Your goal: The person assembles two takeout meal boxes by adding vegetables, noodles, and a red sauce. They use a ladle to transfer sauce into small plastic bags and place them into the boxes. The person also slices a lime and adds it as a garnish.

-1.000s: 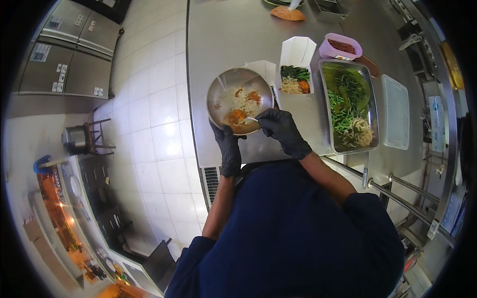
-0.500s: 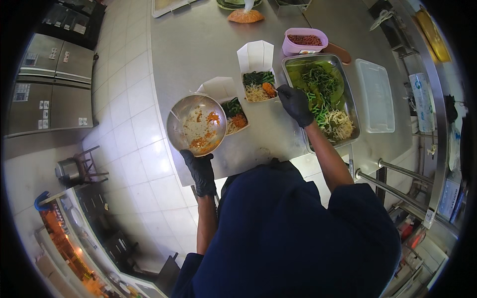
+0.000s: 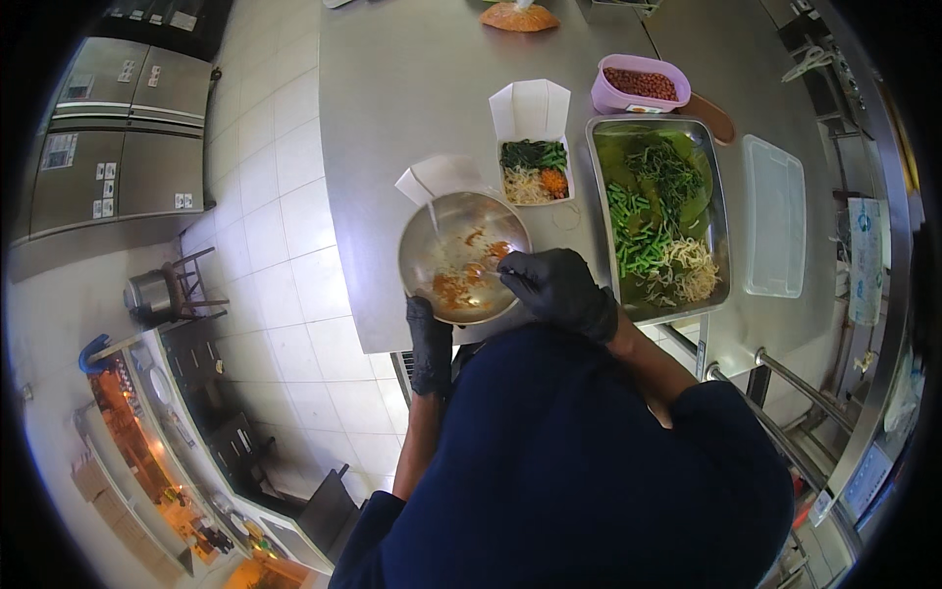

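Observation:
Both my hands wear black gloves. My left hand (image 3: 430, 344) is closed on the near left rim of a round metal bowl (image 3: 417, 257), which has orange-red seasoned shreds smeared inside. My right hand (image 3: 561, 293) reaches over the bowl's right side, pinching a spoon (image 3: 483, 270) whose tip is among the shreds. A streak at the bowl's upper left may be a utensil or a reflection. Beyond the bowl stands an open white takeaway box (image 3: 531, 110) with dark greens, chopped green beans, bean sprouts and an orange mound. Another box's white lid (image 3: 440, 178) shows behind the bowl, its contents hidden.
To the right, a metal tray (image 3: 723, 211) holds leaves, green beans and sprouts. Behind it sits a pink tub (image 3: 610, 95) of reddish-brown nuts or beans. A clear plastic lid (image 3: 775, 216) lies farther right. A bag of orange food (image 3: 520, 17) rests at the far edge.
My right hand has moved from the far box back to the bowl, with the spoon now inside. The bowl has shifted right, covering the nearer box's contents.

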Demonstrator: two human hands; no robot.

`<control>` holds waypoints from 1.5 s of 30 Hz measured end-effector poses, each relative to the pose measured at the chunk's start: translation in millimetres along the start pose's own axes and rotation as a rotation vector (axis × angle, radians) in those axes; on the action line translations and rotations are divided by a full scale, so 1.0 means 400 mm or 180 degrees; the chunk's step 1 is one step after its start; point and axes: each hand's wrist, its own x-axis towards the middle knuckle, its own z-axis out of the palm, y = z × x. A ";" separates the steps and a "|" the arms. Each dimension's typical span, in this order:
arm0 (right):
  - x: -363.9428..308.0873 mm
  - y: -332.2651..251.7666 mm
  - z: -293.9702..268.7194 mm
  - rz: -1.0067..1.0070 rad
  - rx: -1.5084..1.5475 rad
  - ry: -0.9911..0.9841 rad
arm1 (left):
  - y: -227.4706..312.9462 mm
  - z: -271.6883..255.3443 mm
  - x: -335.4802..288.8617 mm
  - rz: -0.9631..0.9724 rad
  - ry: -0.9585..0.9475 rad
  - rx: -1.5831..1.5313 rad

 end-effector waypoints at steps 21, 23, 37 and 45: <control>0.085 0.211 -0.418 0.1105 0.1017 0.0262 | 0.249 0.323 0.098 0.0460 -0.1188 0.0935; 0.124 0.264 -0.497 0.1313 0.1124 0.0532 | 0.274 0.322 0.089 0.0550 -0.1132 0.0582; 0.393 0.819 -0.801 0.1589 0.0910 0.2258 | 0.108 0.011 -0.006 -0.0221 0.0849 0.0476; 0.377 1.064 -0.778 0.0698 -0.2825 0.1045 | -0.064 -0.116 -0.125 -0.0966 0.1068 0.0454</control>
